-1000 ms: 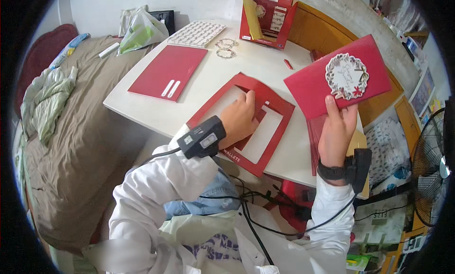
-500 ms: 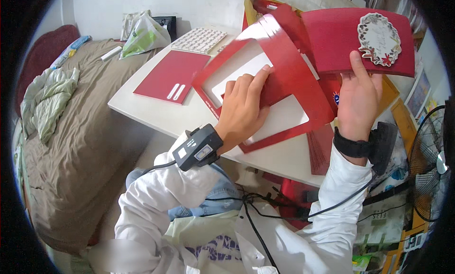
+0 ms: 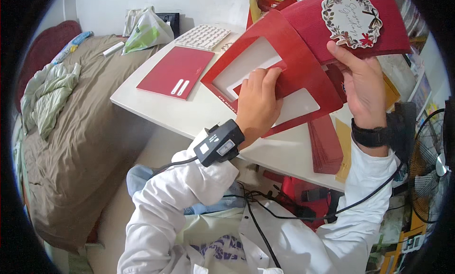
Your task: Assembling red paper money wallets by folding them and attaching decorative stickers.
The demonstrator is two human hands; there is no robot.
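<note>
The white table [image 3: 199, 115] carries the work; a bed [image 3: 80, 132] lies to its left. Above the table, a red cut-out frame [image 3: 303, 60] is held lifted by the left hand [image 3: 258, 105], grip closed on its inner edge. Right of the frame, the right hand [image 3: 362, 84] pinches a red card [image 3: 350, 22] bearing a round wreath label [image 3: 351, 18]. A flat red sheet [image 3: 176, 72] lies on the table's left part.

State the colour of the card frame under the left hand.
Red, clear in the head view: card frame under the left hand.
</note>
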